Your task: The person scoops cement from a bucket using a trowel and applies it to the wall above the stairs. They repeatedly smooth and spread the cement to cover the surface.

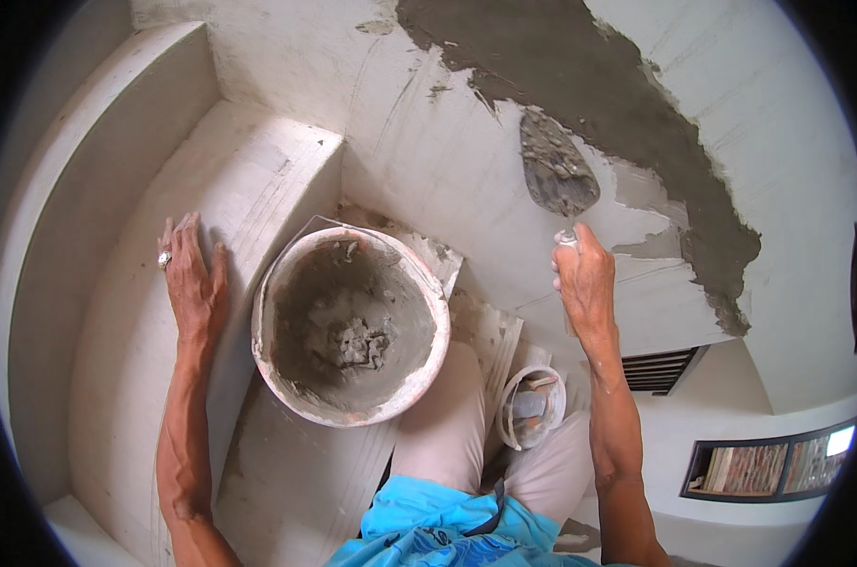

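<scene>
My left hand [191,279], with a ring on one finger, rests with fingers stretched out on a pale plastered step [126,359]. Just right of it stands a large bucket [301,335] with a wire handle and a white rim, holding some grey mortar [353,345]. My right hand [584,279] grips the handle of a trowel [558,165], whose mortar-coated blade is held up in front of the white wall [419,161]. A wide, irregular band of darker wet mortar [617,104] runs diagonally across that wall, above and right of the blade.
A smaller white bucket [532,406] with tools inside sits by my right knee. A curved raised step [55,274] borders the left. A dark slatted vent [653,370] is at the right, and a framed opening with objects inside [745,468] lies farther down right.
</scene>
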The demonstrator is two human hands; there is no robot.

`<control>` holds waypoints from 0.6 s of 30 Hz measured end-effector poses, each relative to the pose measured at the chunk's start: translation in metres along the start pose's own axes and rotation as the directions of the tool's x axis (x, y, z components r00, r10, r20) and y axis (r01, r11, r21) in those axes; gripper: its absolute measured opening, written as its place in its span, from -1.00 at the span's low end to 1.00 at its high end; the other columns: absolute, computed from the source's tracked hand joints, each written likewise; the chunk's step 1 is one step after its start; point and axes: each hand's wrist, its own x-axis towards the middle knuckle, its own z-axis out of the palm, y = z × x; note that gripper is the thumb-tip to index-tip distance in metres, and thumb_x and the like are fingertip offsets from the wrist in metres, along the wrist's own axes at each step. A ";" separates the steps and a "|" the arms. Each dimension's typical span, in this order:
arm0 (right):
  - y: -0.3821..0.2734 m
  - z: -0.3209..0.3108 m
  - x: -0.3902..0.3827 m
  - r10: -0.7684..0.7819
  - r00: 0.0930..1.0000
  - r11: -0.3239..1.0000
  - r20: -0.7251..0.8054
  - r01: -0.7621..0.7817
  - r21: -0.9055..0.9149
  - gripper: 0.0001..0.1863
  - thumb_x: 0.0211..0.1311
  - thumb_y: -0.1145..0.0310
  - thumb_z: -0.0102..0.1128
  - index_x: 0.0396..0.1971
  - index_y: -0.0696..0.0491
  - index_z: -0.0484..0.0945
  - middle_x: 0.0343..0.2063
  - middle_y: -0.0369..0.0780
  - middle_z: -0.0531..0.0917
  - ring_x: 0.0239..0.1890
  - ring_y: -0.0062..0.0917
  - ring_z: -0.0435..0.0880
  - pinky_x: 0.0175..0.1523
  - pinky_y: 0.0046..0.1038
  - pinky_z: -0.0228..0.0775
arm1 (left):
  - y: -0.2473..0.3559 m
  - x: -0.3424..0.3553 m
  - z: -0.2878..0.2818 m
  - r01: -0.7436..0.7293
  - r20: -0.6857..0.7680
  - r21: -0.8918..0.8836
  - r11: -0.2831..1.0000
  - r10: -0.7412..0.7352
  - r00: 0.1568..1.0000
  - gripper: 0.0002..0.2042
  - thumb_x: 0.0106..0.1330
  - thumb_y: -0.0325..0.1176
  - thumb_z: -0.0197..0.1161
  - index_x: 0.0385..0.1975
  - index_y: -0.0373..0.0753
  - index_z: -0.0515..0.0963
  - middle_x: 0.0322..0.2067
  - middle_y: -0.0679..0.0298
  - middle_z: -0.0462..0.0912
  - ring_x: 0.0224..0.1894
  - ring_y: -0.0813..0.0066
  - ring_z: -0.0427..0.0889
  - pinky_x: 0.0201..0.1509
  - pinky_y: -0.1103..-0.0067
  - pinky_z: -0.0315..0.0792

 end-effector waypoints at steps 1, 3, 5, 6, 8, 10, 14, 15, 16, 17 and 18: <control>-0.003 0.001 0.000 -0.105 0.994 0.994 -0.012 0.105 0.007 -0.88 0.12 0.51 0.03 -0.52 0.22 0.34 -0.67 0.10 0.45 -0.57 0.03 0.54 -0.44 -0.11 0.35 | 0.002 0.001 -0.002 0.007 0.004 -0.002 1.000 -0.007 1.000 -0.52 0.33 -0.30 0.15 0.22 -0.35 0.36 0.23 -0.05 0.41 0.41 -0.02 0.18 0.51 0.23 -0.04; -0.016 0.005 0.007 -0.197 0.980 0.980 -0.015 0.197 -0.005 -0.87 0.12 0.50 0.03 -0.52 0.23 0.34 -0.68 0.10 0.45 -0.58 0.03 0.54 -0.44 -0.12 0.35 | 0.003 0.000 -0.003 0.013 0.012 0.016 1.000 -0.013 1.000 -0.52 0.33 -0.30 0.15 0.22 -0.35 0.36 0.24 -0.05 0.40 0.41 -0.02 0.18 0.51 0.22 -0.04; -0.041 0.012 0.028 -0.177 0.984 0.983 -0.006 0.176 -0.048 -0.87 0.13 0.49 0.02 -0.52 0.23 0.34 -0.69 0.10 0.46 -0.58 0.03 0.54 -0.45 -0.12 0.35 | -0.004 -0.001 0.000 0.006 0.008 0.047 0.999 -0.007 1.000 -0.52 0.33 -0.31 0.14 0.22 -0.35 0.36 0.24 -0.04 0.39 0.41 -0.01 0.18 0.51 0.22 -0.04; -0.043 0.013 0.038 -0.177 0.984 0.982 -0.010 0.176 -0.072 -0.87 0.13 0.48 0.03 -0.51 0.23 0.34 -0.69 0.10 0.46 -0.58 0.03 0.55 -0.44 -0.12 0.36 | -0.003 0.000 -0.001 0.005 0.007 0.041 0.999 -0.005 1.000 -0.52 0.33 -0.31 0.14 0.22 -0.35 0.36 0.24 -0.04 0.39 0.41 -0.01 0.18 0.51 0.22 -0.03; -0.040 0.017 0.050 -0.176 0.984 0.978 -0.007 0.174 -0.116 -0.86 0.14 0.46 0.03 -0.50 0.22 0.35 -0.70 0.10 0.46 -0.58 0.03 0.55 -0.44 -0.12 0.36 | -0.001 0.001 -0.002 0.007 0.012 0.034 0.999 -0.007 1.000 -0.52 0.33 -0.31 0.14 0.22 -0.35 0.36 0.24 -0.04 0.39 0.41 -0.01 0.18 0.51 0.23 -0.03; -0.018 0.015 0.041 -0.083 0.996 0.995 -0.019 0.084 0.051 -0.85 0.15 0.45 0.04 -0.49 0.22 0.35 -0.70 0.10 0.46 -0.57 0.04 0.55 -0.44 -0.11 0.36 | -0.006 -0.001 0.002 -0.023 -0.017 0.035 0.999 0.024 1.000 -0.53 0.33 -0.32 0.15 0.22 -0.35 0.36 0.23 -0.05 0.40 0.40 -0.02 0.18 0.51 0.22 -0.03; 0.020 0.001 -0.015 0.204 0.979 0.967 0.013 -0.204 0.152 -0.83 0.16 0.43 0.05 -0.47 0.22 0.34 -0.71 0.08 0.44 -0.59 0.05 0.52 -0.44 -0.11 0.35 | -0.004 -0.002 0.001 -0.028 0.003 0.032 0.999 0.028 1.000 -0.53 0.33 -0.32 0.15 0.22 -0.36 0.36 0.21 -0.06 0.42 0.40 -0.03 0.18 0.51 0.22 -0.03; 0.022 0.001 -0.022 0.162 0.987 0.977 -0.002 -0.160 0.139 -0.83 0.16 0.43 0.05 -0.47 0.21 0.33 -0.71 0.08 0.43 -0.60 0.04 0.51 -0.44 -0.11 0.34 | -0.003 -0.001 0.000 -0.028 0.007 0.029 0.999 0.028 1.000 -0.53 0.33 -0.32 0.15 0.22 -0.36 0.36 0.22 -0.06 0.41 0.40 -0.03 0.18 0.51 0.22 -0.03; 0.024 0.002 -0.027 0.120 0.993 0.985 -0.018 -0.117 0.124 -0.84 0.16 0.43 0.04 -0.47 0.21 0.32 -0.72 0.08 0.42 -0.61 0.04 0.49 -0.45 -0.12 0.34 | -0.001 0.000 0.000 -0.029 0.011 0.027 0.999 0.029 1.000 -0.53 0.33 -0.32 0.15 0.22 -0.36 0.36 0.22 -0.06 0.41 0.40 -0.03 0.18 0.51 0.22 -0.03; 0.025 0.002 -0.031 0.077 0.996 0.991 -0.032 -0.073 0.110 -0.84 0.16 0.44 0.04 -0.47 0.21 0.32 -0.72 0.07 0.41 -0.62 0.03 0.48 -0.45 -0.12 0.33 | -0.001 -0.001 0.000 -0.030 0.016 0.024 0.999 0.029 0.999 -0.53 0.33 -0.32 0.15 0.22 -0.36 0.36 0.22 -0.06 0.41 0.40 -0.03 0.18 0.51 0.22 -0.03; 0.018 0.002 -0.028 0.037 0.999 0.992 -0.031 -0.033 0.121 -0.84 0.16 0.44 0.04 -0.48 0.21 0.31 -0.72 0.08 0.41 -0.63 0.03 0.47 -0.45 -0.12 0.32 | -0.002 0.000 0.000 -0.024 0.010 0.035 0.999 0.024 1.000 -0.53 0.33 -0.32 0.15 0.22 -0.36 0.36 0.22 -0.06 0.41 0.40 -0.03 0.18 0.51 0.22 -0.02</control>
